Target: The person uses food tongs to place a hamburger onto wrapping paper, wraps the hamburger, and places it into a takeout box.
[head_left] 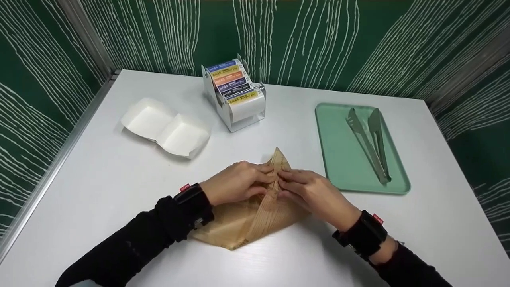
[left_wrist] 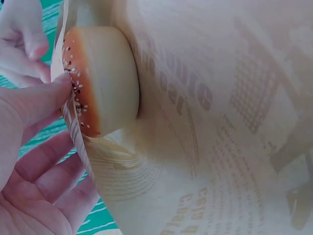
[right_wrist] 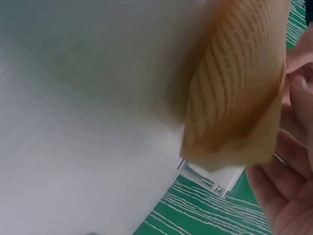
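A brown printed sheet of wrapping paper [head_left: 229,225] lies near the front of the table, its upper part folded up to a peak. My left hand [head_left: 239,181] pinches the fold from the left, and my right hand [head_left: 316,193] grips it from the right, fingertips close together. In the left wrist view, a bun [left_wrist: 110,81] with sesame seeds sits inside the paper, with the left thumb [left_wrist: 41,100] at the paper's edge beside it. From above, hands and paper hide the bun. The right wrist view shows the folded paper beside the right fingers [right_wrist: 288,161].
An open white takeaway box [head_left: 185,135] stands at the left. Behind the paper is a label dispenser [head_left: 235,95] with several coloured rolls. On the right, a green tray [head_left: 332,155] carries metal tongs [head_left: 370,149]. Green panels with white lines surround the table.
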Motion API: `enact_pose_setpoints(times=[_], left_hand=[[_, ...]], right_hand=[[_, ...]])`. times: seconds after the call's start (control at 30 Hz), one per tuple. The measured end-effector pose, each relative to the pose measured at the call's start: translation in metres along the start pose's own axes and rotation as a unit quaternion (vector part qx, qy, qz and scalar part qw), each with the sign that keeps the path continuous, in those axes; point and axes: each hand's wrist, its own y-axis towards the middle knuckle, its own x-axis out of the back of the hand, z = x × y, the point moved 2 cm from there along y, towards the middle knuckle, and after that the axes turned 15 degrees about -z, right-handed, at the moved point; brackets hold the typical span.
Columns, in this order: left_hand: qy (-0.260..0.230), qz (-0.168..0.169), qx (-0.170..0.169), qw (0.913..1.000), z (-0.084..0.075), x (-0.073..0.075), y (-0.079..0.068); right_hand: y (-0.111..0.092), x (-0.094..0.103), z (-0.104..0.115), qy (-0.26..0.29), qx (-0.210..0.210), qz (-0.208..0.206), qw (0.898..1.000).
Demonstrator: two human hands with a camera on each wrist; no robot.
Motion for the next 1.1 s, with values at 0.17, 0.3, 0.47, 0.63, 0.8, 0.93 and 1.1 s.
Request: enact_pose_setpoints(times=[0.17,0.3,0.47,0.63,0.8,0.93,1.1], left_hand=[[-0.003,-0.005,0.014,0.9999,0.003,0.0,-0.001],[-0.002,-0.029,0.047,0.9985,0.01,0.005,-0.009],[0.003,-0.049,0.144,0.9883,0.021,0.021,-0.032],[-0.021,-0.033,0.231,0.9722,0.029,0.037,-0.076],[-0.07,0.015,0.25,0.9655,0.022,0.047,-0.125],[-0.084,0.05,0.261,0.9605,0.011,0.052,-0.154],[-0.044,0.042,0.201,0.9778,0.005,0.047,-0.166]], right_hand=[[0.002,-0.002,0.003,-0.003,-0.008,-0.002,1.0],[0.003,-0.002,0.003,-0.003,-0.003,0.005,1.0],[0.006,-0.003,0.003,0.0,0.009,0.012,1.0],[0.008,-0.004,0.004,0.001,0.001,0.018,1.0],[0.009,-0.003,0.004,0.0,-0.009,0.025,1.0],[0.01,-0.003,0.005,-0.002,-0.014,0.029,0.999],[0.011,-0.003,0.005,-0.007,-0.027,0.043,0.999]])
